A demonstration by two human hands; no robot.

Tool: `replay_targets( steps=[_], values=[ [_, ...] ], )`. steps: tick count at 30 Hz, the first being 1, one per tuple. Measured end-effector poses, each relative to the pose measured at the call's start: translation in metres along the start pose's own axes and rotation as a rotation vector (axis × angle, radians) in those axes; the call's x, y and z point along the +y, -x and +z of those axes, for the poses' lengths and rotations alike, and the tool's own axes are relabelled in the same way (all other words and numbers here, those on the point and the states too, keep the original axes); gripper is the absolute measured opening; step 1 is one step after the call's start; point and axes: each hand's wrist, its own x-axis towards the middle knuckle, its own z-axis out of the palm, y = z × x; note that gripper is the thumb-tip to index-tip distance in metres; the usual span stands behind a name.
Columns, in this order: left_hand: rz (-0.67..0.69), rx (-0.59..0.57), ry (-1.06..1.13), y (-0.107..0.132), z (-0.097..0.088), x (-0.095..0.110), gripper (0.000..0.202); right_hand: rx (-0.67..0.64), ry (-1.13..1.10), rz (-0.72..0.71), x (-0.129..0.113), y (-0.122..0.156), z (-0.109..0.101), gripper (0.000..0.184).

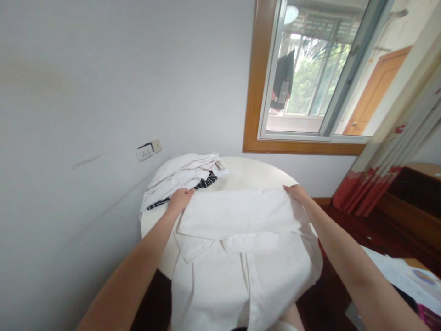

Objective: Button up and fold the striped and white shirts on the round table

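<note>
A white garment [237, 271] lies over the near part of a round white table [255, 168] and hangs down past its front edge. Its far part is folded over into a flat, wide band, and a long strip like a placket runs down its middle. At the band's far left corner, my left hand [181, 198] is closed on the cloth. My right hand [295, 192] pinches the far right corner, so the far edge stretches fairly straight between both hands. The fingertips are partly hidden.
A pile of white clothes [182, 177] with a black-and-white patterned cloth [206, 181] under it sits at the table's back left, by the wall with a socket [144, 152]. Papers [406, 276] lie low on the right, below a curtain [365, 184].
</note>
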Motion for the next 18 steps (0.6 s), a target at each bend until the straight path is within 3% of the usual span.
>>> replay_targets(
  steps=[4, 7, 11, 14, 16, 18],
  values=[
    [-0.021, 0.152, -0.077, 0.007, 0.003, 0.007, 0.05, 0.067, 0.025, 0.0, -0.005, 0.004, 0.008, 0.051],
    [-0.012, 0.241, -0.213, 0.012, 0.015, 0.014, 0.051, 0.153, 0.2, -0.005, -0.013, 0.01, 0.021, 0.053],
    [0.011, 0.211, -0.3, 0.015, 0.028, 0.016, 0.051, 0.193, 0.376, -0.064, -0.019, 0.018, 0.033, 0.054],
    [0.043, 0.146, -0.342, 0.015, 0.023, 0.019, 0.046, 0.205, 0.419, -0.1, -0.025, 0.02, 0.031, 0.048],
    [0.077, 0.161, -0.378, 0.016, 0.016, 0.03, 0.039, 0.274, 0.443, -0.144, -0.037, 0.023, 0.028, 0.041],
    [0.151, 0.245, -0.396, 0.019, 0.012, 0.051, 0.036, 0.354, 0.45, -0.26, -0.059, 0.032, 0.028, 0.04]
  ],
)
